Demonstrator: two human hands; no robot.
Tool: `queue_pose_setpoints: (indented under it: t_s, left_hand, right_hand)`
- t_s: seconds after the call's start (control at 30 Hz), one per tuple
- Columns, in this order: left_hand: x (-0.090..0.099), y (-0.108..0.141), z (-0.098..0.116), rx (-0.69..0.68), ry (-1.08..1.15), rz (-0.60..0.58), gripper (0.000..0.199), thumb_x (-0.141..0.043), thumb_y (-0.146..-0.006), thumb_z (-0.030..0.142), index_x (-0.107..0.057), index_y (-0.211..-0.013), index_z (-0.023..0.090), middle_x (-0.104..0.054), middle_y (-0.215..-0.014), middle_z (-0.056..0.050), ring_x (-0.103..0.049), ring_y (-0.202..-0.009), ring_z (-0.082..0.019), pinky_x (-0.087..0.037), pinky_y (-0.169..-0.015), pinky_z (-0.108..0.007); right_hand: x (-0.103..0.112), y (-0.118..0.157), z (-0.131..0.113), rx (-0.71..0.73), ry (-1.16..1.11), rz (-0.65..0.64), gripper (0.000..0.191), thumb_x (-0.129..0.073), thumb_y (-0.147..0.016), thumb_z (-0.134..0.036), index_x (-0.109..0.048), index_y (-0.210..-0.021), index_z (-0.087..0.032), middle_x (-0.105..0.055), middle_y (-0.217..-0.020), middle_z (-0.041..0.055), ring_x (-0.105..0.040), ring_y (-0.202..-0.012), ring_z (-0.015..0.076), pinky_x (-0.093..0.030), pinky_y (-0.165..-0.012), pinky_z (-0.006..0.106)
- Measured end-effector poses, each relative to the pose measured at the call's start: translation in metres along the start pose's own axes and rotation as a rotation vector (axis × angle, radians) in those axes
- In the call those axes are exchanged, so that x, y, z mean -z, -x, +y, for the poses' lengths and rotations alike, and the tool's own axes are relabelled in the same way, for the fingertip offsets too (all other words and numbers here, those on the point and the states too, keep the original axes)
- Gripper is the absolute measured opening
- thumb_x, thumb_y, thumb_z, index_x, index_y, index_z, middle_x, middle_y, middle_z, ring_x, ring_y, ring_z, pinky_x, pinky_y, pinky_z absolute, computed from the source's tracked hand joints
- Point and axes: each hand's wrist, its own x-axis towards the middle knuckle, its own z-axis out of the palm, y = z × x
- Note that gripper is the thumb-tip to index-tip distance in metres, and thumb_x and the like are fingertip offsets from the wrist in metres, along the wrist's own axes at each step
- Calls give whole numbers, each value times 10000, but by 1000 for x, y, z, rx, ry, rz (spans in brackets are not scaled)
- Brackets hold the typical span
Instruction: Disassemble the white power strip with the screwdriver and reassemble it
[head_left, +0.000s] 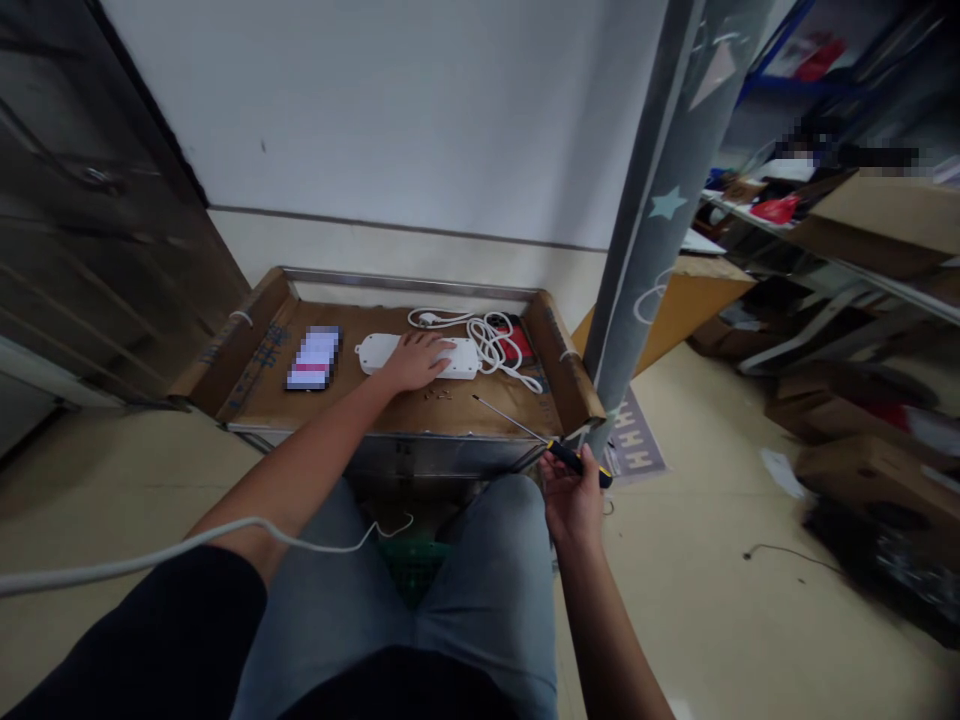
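Well, nearest in view, the right hand (571, 498) has its fingers curled firmly around a black-and-yellow screwdriver (575, 460), whose long, thin steel shaft points left and away over a brown cardboard lining (390, 415). Whether the tip touches the lining is hard to tell. A pale cable (180, 543) lies across the left forearm (322, 420) and could tug that arm if it caught on something. The left hand (411, 362) lies flat, fingers extended, on a white plastic power strip (463, 358), gripping nothing. Tiny metal screws (437, 393) sit loose just near the strip, where a careless sleeve could scatter them. A slip of the shaft could scratch the strip or jab those fingers. Beyond, a coiled white cord (491, 345) partly covers a red-and-black object (517, 340), and a pixelated phone (313, 358) lies to the left. A steel tray rim (405, 283) runs along the far side.
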Motion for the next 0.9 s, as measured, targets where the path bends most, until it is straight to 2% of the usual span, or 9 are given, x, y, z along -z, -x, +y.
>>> queue_pose_setpoints:
  t_s: [0.17, 0.33, 0.5, 0.6, 0.9]
  left_hand:
    - [1, 1, 4, -17, -42, -16, 507, -368, -1075, 459, -554, -1535, 352, -498, -1616, -94, -421, -1514, -305, -291, -1247, -554]
    - [2, 1, 5, -2, -39, -28, 500, -368, -1077, 478, -559, -1530, 388, -500, -1614, -77, -432, -1504, -304, -292, -1240, -554]
    - [1, -1, 4, 16, -14, -29, 490, -375, -1076, 470, -572, -1520, 409, -513, -1610, -57, -448, -1493, -298, -326, -1221, -536]
    - [0, -3, 3, 15, 0, -26, 484, -399, -1068, 440, -578, -1517, 411, -515, -1610, -50, -431, -1509, -283, -305, -1241, -528]
    - [2, -2, 6, 34, 39, -21, 478, -440, -1052, 419, -605, -1500, 405, -531, -1600, -48, -459, -1485, -304, -322, -1233, -537]
  right_hand:
    - [-8, -5, -6, 3, 11, -43, 443, -868, -714, -503, -587, -853, -189, -658, -626, -59, -709, -661, 105, -633, -745, 245]
    - [-31, -9, -10, 47, 25, -83, 452, -870, -713, -511, -580, -849, -193, -639, -600, -58, -712, -663, 107, -636, -733, 237]
    - [-51, -2, -9, 133, 27, -71, 441, -861, -730, -507, -573, -839, -191, -636, -599, -60, -689, -620, 95, -632, -692, 224]
    - [-55, 4, -7, 159, 32, -75, 434, -869, -727, -493, -586, -864, -194, -639, -609, -63, -691, -623, 99, -634, -683, 227]
    - [-58, 1, 0, 98, 31, -76, 471, -883, -695, -517, -576, -824, -184, -639, -605, -49, -700, -650, 103, -643, -722, 235]
